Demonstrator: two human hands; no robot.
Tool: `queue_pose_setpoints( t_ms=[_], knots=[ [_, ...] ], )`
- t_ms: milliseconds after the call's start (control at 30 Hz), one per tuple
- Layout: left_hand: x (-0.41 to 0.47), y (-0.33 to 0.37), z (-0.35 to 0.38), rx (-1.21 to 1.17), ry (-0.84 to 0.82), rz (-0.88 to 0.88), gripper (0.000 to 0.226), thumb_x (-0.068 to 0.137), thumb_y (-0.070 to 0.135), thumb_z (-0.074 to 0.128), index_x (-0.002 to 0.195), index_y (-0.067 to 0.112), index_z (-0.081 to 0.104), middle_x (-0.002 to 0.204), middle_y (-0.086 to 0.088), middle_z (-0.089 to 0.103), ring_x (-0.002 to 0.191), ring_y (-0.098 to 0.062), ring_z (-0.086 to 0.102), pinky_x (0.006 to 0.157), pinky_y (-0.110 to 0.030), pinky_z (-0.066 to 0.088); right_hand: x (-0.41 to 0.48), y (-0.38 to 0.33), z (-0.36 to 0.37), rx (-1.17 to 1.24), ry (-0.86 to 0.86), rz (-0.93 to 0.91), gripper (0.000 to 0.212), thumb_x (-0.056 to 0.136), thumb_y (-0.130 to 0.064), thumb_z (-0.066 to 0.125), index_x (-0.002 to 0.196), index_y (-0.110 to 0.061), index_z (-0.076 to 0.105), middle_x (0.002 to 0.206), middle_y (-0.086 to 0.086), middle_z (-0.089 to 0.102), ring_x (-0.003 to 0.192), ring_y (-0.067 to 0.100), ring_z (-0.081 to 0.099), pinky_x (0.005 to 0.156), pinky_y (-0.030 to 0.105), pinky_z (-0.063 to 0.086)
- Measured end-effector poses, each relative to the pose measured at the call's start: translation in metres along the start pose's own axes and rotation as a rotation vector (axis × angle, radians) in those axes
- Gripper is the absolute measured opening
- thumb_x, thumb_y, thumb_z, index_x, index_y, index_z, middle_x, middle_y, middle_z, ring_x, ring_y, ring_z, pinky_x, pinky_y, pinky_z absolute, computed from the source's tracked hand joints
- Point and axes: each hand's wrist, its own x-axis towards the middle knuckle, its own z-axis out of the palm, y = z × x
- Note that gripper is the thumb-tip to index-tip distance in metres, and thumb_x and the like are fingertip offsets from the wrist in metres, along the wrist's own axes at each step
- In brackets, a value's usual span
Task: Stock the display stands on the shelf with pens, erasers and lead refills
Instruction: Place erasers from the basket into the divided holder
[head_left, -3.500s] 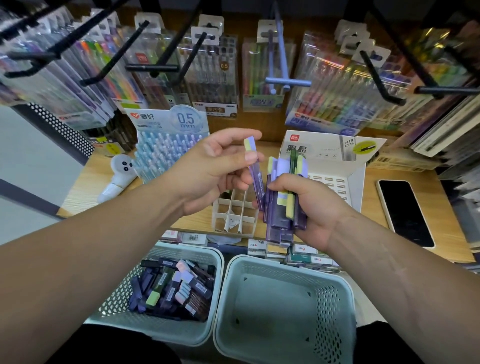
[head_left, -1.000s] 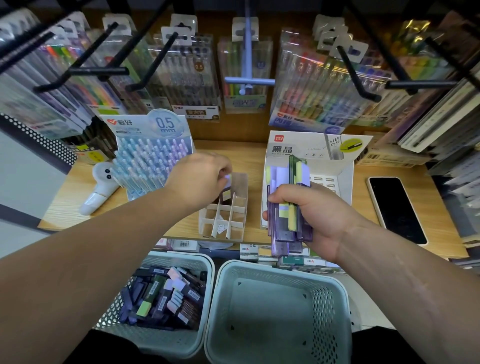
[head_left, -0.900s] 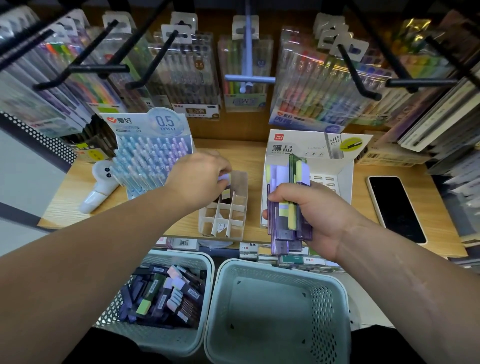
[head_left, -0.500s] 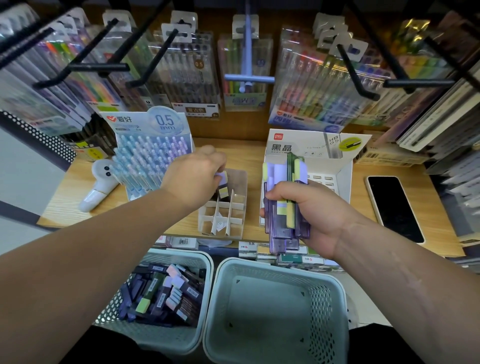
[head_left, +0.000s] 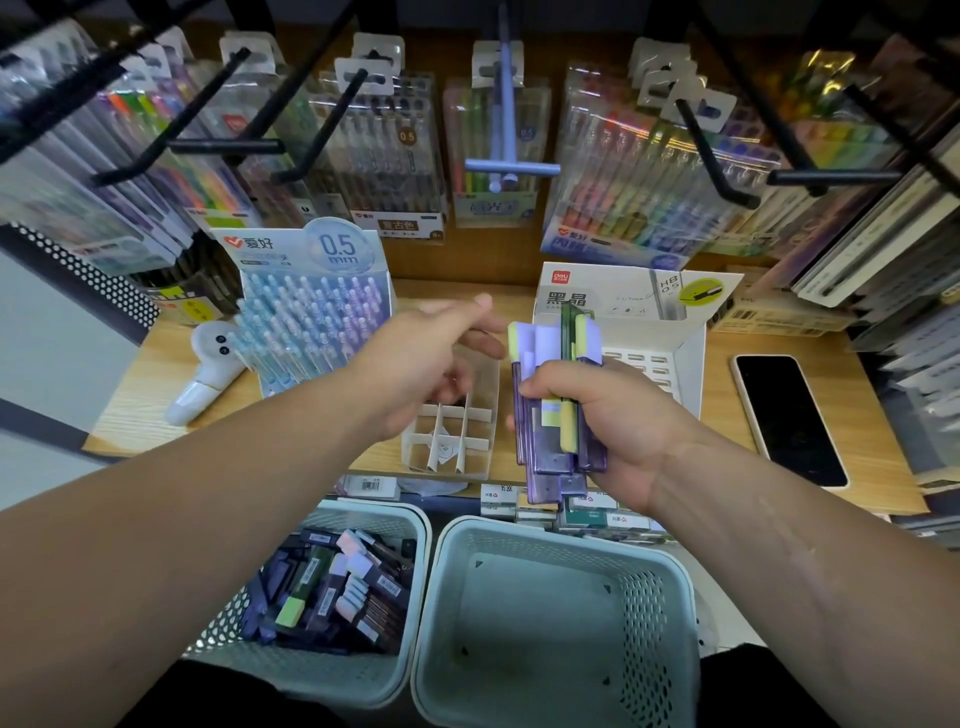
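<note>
Fingers and thumb of the right hand (head_left: 618, 421) curl tightly round a fanned bundle of lead refill cases (head_left: 545, 447), translucent purple boxes with lilac and yellow-green caps, held upright just in front of the white display box (head_left: 639, 301) on the wooden shelf (head_left: 722, 405). To its left, the left hand (head_left: 426, 364) hovers over the back of the white divided stand (head_left: 452, 447) with fingers stretched out and spread. The hand is blurred, but it seems to hold nothing. Behind the stand's left side sits the blue pen display (head_left: 311, 322) marked 0.5 mm, and a phone (head_left: 789, 415) lies face up at the shelf's right end. Below the shelf edge, the left basket (head_left: 415, 530) holds a heap of more refill cases, beside the right basket (head_left: 654, 623).
</note>
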Motion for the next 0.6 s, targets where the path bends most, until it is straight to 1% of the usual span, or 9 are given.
queue_pose_setpoints(
  t_ms=[33,67,133,233,300,367,467,533,600],
  knots=[
    [-0.006,0.002,0.002,-0.072,-0.086,-0.072,0.025,0.1,0.036,0.057,0.104,0.014,0.067,0.077,-0.006,0.066,0.051,-0.016,0.049,0.047,-0.027,0.033,0.0,0.0,0.001,-0.006,-0.006,0.003,0.01,0.082,-0.003,0.065,0.083,-0.012,0.07,0.075,0.014,0.067,0.064,0.027,0.063,0.07,0.039,0.053],
    [-0.011,0.002,0.002,-0.059,-0.147,-0.081,0.025,0.099,0.036,0.059,0.106,0.013,0.066,0.073,-0.009,0.061,0.051,-0.015,0.048,0.048,-0.028,0.032,0.001,0.001,0.002,-0.007,-0.019,0.006,0.011,0.082,-0.003,0.065,0.081,-0.013,0.07,0.073,0.013,0.067,0.064,0.026,0.062,0.07,0.038,0.052],
    [-0.017,0.0,0.0,0.013,-0.201,-0.021,0.016,0.097,0.029,0.063,0.097,0.013,0.067,0.074,-0.014,0.053,0.052,-0.013,0.047,0.048,-0.026,0.034,0.001,0.001,0.005,0.004,-0.062,0.008,0.013,0.084,-0.002,0.063,0.08,-0.012,0.071,0.071,0.012,0.066,0.06,0.024,0.062,0.068,0.036,0.052],
    [-0.018,-0.001,-0.007,0.002,-0.167,0.022,0.014,0.097,0.017,0.063,0.086,0.01,0.065,0.068,-0.012,0.051,0.051,-0.012,0.047,0.047,-0.024,0.035,0.002,0.001,0.008,0.016,-0.088,0.007,0.015,0.083,-0.002,0.062,0.08,-0.012,0.073,0.073,0.013,0.066,0.06,0.024,0.063,0.064,0.034,0.052],
    [-0.018,0.0,-0.01,-0.025,-0.141,0.02,0.017,0.098,0.012,0.06,0.082,0.009,0.063,0.064,-0.008,0.056,0.051,-0.014,0.049,0.048,-0.026,0.037,0.003,0.002,0.01,0.003,-0.076,-0.001,0.016,0.082,-0.002,0.063,0.081,-0.012,0.075,0.077,0.013,0.068,0.063,0.027,0.064,0.063,0.034,0.053],
    [-0.02,-0.001,-0.01,-0.054,-0.128,0.009,0.014,0.099,0.009,0.056,0.086,0.005,0.061,0.07,-0.012,0.062,0.053,-0.016,0.054,0.048,-0.026,0.042,0.003,0.002,0.012,-0.012,-0.043,-0.006,0.015,0.082,-0.002,0.064,0.085,-0.011,0.075,0.077,0.013,0.069,0.062,0.027,0.064,0.059,0.032,0.052],
    [-0.023,-0.001,-0.008,-0.083,-0.109,-0.008,0.014,0.099,0.008,0.055,0.086,0.006,0.058,0.072,-0.019,0.06,0.051,-0.019,0.055,0.048,-0.027,0.047,0.003,0.003,0.014,-0.042,0.008,-0.031,0.013,0.083,-0.001,0.066,0.084,-0.011,0.074,0.075,0.012,0.07,0.061,0.025,0.064,0.054,0.029,0.052],
    [-0.024,-0.001,-0.006,-0.083,-0.09,-0.004,0.013,0.098,0.007,0.054,0.086,0.006,0.057,0.07,-0.019,0.059,0.05,-0.02,0.055,0.047,-0.027,0.048,0.003,0.004,0.016,-0.091,0.023,-0.079,0.011,0.082,-0.003,0.072,0.086,-0.012,0.075,0.078,0.009,0.073,0.065,0.023,0.067,0.056,0.03,0.054],
    [-0.027,0.0,-0.003,-0.055,-0.083,0.018,0.011,0.098,0.007,0.055,0.088,0.005,0.057,0.065,-0.016,0.058,0.049,-0.021,0.055,0.046,-0.027,0.049,0.003,0.005,0.018,-0.173,0.036,-0.132,0.015,0.078,-0.005,0.079,0.091,-0.014,0.077,0.084,0.01,0.077,0.072,0.022,0.071,0.066,0.036,0.059]
  ],
)
